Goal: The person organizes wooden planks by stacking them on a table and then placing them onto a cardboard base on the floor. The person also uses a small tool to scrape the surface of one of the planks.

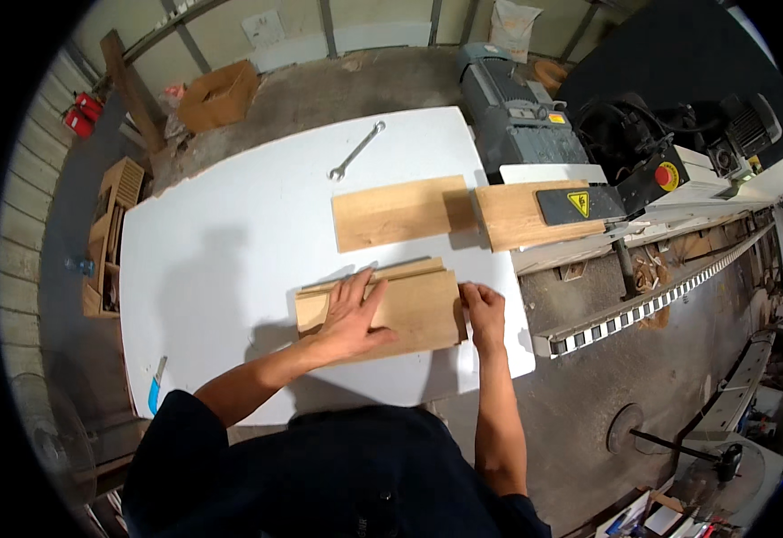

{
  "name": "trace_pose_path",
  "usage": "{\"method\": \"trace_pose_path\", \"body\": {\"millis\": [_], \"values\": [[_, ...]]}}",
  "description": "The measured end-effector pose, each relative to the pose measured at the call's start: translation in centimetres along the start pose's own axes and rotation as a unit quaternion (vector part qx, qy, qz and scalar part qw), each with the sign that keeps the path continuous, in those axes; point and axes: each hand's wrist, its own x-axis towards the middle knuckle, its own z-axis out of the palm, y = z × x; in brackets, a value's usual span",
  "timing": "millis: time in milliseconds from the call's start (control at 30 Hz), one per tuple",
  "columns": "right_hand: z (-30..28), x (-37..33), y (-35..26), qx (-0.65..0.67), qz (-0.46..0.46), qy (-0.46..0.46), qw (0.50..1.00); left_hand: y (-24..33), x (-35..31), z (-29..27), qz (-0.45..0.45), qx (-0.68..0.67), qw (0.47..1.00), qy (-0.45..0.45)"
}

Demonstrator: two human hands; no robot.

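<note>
A small stack of light-brown wooden planks (418, 309) lies on the white tabletop (194, 314), close to my body. The upper plank sits slightly off those below, so edges show along its far side. My left hand (352, 318) rests flat on top of the stack with its fingers spread. At the stack's right end, my right hand (484, 312) is closed, thumb and fingers pinched at the plank's end; the exact grip is partly hidden. Just beyond the stack lies another light-brown plank (396, 213), flat on the table.
A combination wrench (357, 151) lies toward the table's far side, and a blue-handled knife (155, 387) at its near left corner. On the right stands a machine (579, 204) with a red stop button (666, 176) and a plank (512, 218) under its guard. A cardboard box (218, 97) sits behind.
</note>
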Motion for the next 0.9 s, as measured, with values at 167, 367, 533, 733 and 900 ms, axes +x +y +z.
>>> {"method": "trace_pose_path", "body": {"millis": [167,367,533,733,900], "values": [[-0.6,-0.8,1.5,0.095,-0.007,0.01,0.995,-4.0,10.1,-3.1,-0.032,0.037,0.999,-0.015],[-1.6,-2.1,2.2,0.1,-0.003,0.015,0.995,-8.6,15.8,-3.0,-0.034,0.126,0.986,-0.101],[-2.9,-3.0,2.9,0.068,0.004,0.022,0.997,-8.5,13.2,-5.0,-0.006,0.038,0.999,-0.037],[-2.4,-3.1,1.3,0.073,-0.04,-0.015,0.996,-6.9,1.7,-7.8,-0.014,-0.008,1.0,0.001],[-1.5,-3.6,-0.9,-0.008,-0.119,-0.077,0.99,-1.5,-4.7,-6.1,-0.015,-0.026,0.999,-0.024]]}}
